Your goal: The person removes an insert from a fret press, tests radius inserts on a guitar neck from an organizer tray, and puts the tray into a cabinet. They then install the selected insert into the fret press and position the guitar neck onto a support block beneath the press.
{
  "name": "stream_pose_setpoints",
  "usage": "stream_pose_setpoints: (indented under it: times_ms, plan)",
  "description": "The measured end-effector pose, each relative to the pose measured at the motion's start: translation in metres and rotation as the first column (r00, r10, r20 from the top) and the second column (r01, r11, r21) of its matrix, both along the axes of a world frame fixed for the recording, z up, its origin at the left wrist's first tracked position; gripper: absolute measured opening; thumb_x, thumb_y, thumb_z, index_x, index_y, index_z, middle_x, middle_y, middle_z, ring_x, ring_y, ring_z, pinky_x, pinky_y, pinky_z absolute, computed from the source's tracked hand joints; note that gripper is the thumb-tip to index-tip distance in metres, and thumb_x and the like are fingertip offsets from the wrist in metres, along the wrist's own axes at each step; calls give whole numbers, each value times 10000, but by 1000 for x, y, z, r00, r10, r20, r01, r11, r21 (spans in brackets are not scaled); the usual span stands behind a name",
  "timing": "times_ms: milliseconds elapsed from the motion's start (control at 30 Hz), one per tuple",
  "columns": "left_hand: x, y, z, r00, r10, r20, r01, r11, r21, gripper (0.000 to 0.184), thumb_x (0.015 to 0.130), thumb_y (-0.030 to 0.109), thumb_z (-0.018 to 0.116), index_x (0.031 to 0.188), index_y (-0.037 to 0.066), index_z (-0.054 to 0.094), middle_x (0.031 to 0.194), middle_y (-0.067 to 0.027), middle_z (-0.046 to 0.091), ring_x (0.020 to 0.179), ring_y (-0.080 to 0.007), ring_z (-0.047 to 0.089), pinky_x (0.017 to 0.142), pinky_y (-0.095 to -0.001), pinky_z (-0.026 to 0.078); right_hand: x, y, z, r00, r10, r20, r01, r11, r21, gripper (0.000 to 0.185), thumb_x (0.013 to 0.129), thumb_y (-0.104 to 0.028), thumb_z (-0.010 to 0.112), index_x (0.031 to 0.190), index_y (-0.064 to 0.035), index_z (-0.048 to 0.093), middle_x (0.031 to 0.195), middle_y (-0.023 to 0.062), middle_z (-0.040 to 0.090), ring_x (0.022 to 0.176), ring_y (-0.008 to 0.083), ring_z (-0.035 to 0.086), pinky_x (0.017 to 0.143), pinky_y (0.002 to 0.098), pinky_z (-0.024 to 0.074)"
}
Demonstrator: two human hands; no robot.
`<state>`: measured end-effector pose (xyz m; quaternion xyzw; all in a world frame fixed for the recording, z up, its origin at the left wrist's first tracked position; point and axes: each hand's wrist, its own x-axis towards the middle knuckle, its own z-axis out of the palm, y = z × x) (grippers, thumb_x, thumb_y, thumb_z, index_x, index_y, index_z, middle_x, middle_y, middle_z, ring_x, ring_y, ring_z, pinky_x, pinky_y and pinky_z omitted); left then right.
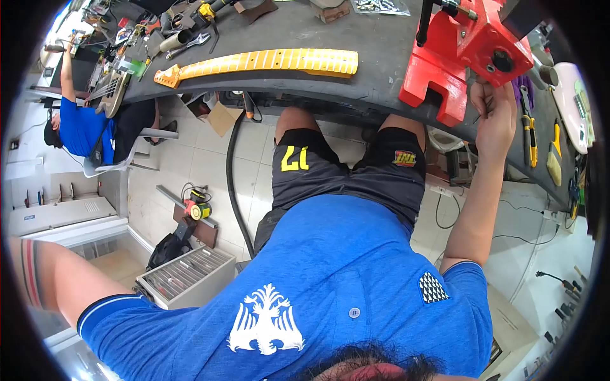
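My right hand (494, 114) is at the table's front edge, just under the red vise (438, 70). Its fingers are pinched together by the vise's lower side, with a thin dark tip showing below them; what they hold is too small to name. My left arm reaches out past the left edge, and its hand is out of view. A guitar neck (260, 61) of light wood with a fretted board lies flat on the dark table (375, 38). Right of my right hand are yellow-and-black pliers (530, 133) and a yellow-handled brush (555, 155).
A pinkish guitar body (574, 105) lies at the far right. Assorted tools crowd the table's back left, near a wrench (198, 42). Another person (82, 127) in blue sits at the left. On the floor are a black hose (234, 184) and a case (187, 273).
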<state>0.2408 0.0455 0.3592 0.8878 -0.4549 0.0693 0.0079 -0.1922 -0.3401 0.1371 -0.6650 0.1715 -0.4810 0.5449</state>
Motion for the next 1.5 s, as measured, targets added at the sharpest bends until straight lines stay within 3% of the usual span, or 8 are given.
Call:
stream_pose_setpoints:
  times_ms: [300, 633, 900, 1000, 1067, 1133, 1300, 1500]
  plan:
    - [15, 2, -14, 1000, 31, -3, -31, 999, -34, 391, 1019, 244, 664, 1271, -54, 679, 1147, -193, 771, 1064, -258, 745, 942, -414, 590, -12, 2, 16, 992, 82, -100, -81, 997, 13, 316, 1164, -216, 450, 1223, 23, 649, 759, -43, 451, 689, 64, 341, 648, 271, 251]
    - [8, -7, 5, 982, -49, 185, 93, 967, -238, 367, 1039, 260, 642, 1203, -65, 688, 1114, -199, 767, 1033, -272, 746, 921, -423, 590, -23, -13, 4, 957, 279, 82, -290, 941, 177, 328, 1153, -242, 576, 1264, 36, 712, 782, -38, 526, 723, 73, 431, 667, 260, 335]
    - [-111, -79, 14, 854, -432, 290, 501, 534, -681, 367, 1055, 273, 624, 1149, -75, 695, 1088, -204, 764, 1008, -284, 748, 904, -430, 590, -28, -11, -5, 945, 227, 237, -288, 921, 264, 277, 1141, -196, 585, 1212, 34, 722, 967, 59, 746, 778, 87, 563, 693, 238, 398]
    - [-163, -133, -63, 649, -760, -39, 401, 385, -832, 371, 1061, 278, 617, 1128, -78, 697, 1078, -206, 763, 998, -288, 748, 898, -433, 590, -28, -6, -8, 966, 174, 190, -211, 958, 192, 248, 1134, -166, 590, 1207, 29, 724, 1054, 85, 779, 808, 97, 625, 731, 244, 457]
    - [-211, -180, -136, 285, -869, -404, 238, 473, -848, 375, 1065, 281, 613, 1115, -81, 699, 1072, -208, 763, 992, -291, 749, 893, -435, 590, -27, 0, -1, 1000, 28, 14, -28, 999, 30, 210, 1132, -146, 596, 1184, 14, 722, 923, 33, 746, 818, 87, 642, 726, 263, 494]
    - [-249, -225, -188, -30, -788, -616, 11, 615, -788, 300, 1047, 98, 714, 1308, -43, 667, 1155, -115, 760, 1066, -160, 728, 953, -319, 587, -21, 3, 1, 999, -3, 39, 5, 998, -66, 235, 1144, -182, 583, 1181, 11, 712, 836, 15, 714, 803, 75, 632, 700, 258, 477]
    - [-284, -283, -217, -23, -858, -514, -228, 505, -833, 561, 1023, 93, 731, 1524, -31, 511, 1385, -99, 645, 1136, -154, 678, 954, -339, 578, -20, 16, 14, 997, -55, -54, 57, 998, 21, 252, 1163, -208, 542, 1189, 3, 678, 737, 22, 675, 649, 77, 605, 613, 250, 436]
    - [-281, -288, -217, -33, -923, -383, -98, 385, -918, 554, 957, 91, 751, 1467, -5, 556, 1337, -125, 603, 1218, -201, 644, 995, -361, 562, -21, 33, 29, 993, -60, -100, 80, 974, 213, 261, 1173, -238, 522, 1192, -19, 663, 667, 6, 609, 525, 87, 535, 519, 236, 394]
